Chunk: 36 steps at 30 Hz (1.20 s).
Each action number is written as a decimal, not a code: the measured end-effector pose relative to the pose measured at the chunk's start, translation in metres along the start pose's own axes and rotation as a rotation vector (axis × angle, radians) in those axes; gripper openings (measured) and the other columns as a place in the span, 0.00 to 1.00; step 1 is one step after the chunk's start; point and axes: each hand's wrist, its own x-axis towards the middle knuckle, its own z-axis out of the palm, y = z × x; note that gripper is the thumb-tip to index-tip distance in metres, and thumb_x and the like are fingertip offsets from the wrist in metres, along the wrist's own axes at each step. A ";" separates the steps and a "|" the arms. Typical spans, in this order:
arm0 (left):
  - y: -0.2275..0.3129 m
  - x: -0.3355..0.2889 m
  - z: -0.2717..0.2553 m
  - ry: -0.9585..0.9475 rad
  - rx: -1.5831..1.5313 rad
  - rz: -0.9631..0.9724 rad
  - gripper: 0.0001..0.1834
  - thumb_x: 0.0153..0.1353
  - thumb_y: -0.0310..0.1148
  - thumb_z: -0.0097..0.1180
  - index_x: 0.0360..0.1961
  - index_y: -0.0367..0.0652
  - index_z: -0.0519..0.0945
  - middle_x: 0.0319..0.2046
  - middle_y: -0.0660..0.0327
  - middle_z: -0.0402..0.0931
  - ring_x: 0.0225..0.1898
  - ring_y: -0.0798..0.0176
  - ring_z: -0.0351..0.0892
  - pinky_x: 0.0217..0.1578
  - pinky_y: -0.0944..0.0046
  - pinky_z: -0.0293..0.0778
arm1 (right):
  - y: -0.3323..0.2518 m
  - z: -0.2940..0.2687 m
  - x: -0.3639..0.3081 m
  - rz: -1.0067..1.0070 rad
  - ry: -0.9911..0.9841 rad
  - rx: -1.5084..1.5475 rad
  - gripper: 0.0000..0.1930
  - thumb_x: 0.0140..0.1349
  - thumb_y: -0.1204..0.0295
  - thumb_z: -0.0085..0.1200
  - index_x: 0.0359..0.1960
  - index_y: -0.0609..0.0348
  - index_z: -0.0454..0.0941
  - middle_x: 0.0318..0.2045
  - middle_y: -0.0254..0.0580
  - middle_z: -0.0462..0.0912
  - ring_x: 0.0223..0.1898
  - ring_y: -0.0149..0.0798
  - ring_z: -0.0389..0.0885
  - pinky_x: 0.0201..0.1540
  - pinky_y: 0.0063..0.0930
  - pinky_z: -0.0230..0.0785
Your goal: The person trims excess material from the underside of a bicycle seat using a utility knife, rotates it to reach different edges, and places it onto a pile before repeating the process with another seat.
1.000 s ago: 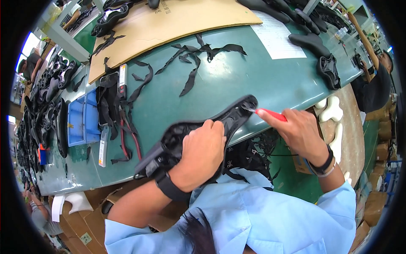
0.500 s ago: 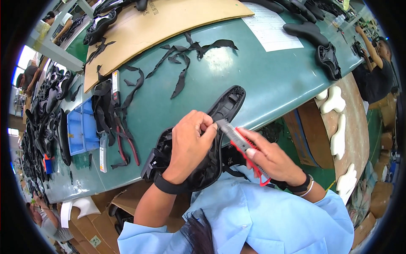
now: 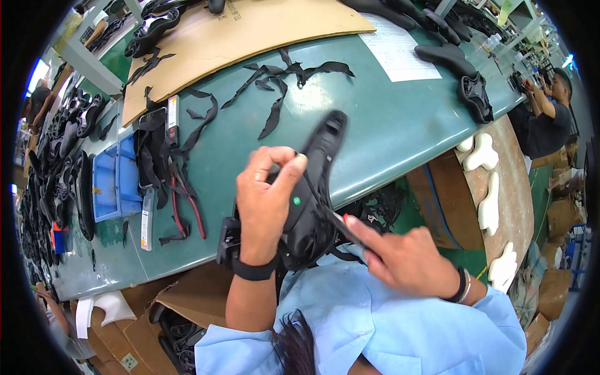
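Note:
A black bicycle saddle (image 3: pixel 325 147) lies with its underside up at the table's near edge, its narrow nose pointing away from me. My left hand (image 3: pixel 265 194) is over its left side, thumb and forefinger pinched on what looks like a thin strip of black cover material (image 3: pixel 315 190) at the saddle's edge. In my right hand (image 3: pixel 409 259) is a utility knife (image 3: pixel 351 232), mostly covered by the fingers, with a bit of red showing. Its blade meets the saddle's right edge. The wide rear of the saddle is partly hidden behind my left hand and wrist.
Black scrap strips (image 3: pixel 273 112) lie beyond the saddle on the green table (image 3: pixel 375 119). Red-handled pliers (image 3: pixel 178 209), a blue bin (image 3: pixel 115 181) and piled saddles (image 3: pixel 81 194) are at left. Cardboard (image 3: pixel 250 25) and a paper sheet (image 3: pixel 400 53) lie farther back. A person (image 3: pixel 547 115) works at right.
The saddle has tipped and its nose has shifted a little left. My right hand has drawn the knife down along the edge, while my left hand has moved slightly left and up.

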 end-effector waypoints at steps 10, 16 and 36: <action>0.038 -0.019 -0.045 -0.223 -0.142 -0.256 0.04 0.66 0.26 0.51 0.33 0.39 0.72 0.52 0.56 0.72 0.49 0.61 0.78 0.38 0.63 0.78 | 0.075 -0.034 0.116 -0.337 -0.075 -0.015 0.31 0.58 0.68 0.52 0.63 0.18 0.69 0.19 0.39 0.75 0.20 0.46 0.75 0.20 0.39 0.66; 0.010 0.004 -0.019 -0.253 1.013 0.245 0.10 0.51 0.32 0.63 0.28 0.41 0.75 0.24 0.59 0.75 0.31 0.54 0.71 0.34 0.58 0.65 | 0.078 -0.028 0.115 -0.388 -0.058 -0.018 0.30 0.60 0.68 0.53 0.65 0.22 0.67 0.19 0.40 0.76 0.20 0.45 0.77 0.21 0.38 0.68; 0.014 0.017 -0.046 -0.146 -0.166 -0.155 0.13 0.57 0.22 0.57 0.18 0.40 0.70 0.25 0.62 0.72 0.35 0.64 0.77 0.30 0.64 0.72 | 0.038 0.005 0.069 -0.054 0.228 -0.146 0.34 0.52 0.73 0.57 0.64 0.33 0.71 0.15 0.36 0.68 0.12 0.40 0.71 0.16 0.35 0.63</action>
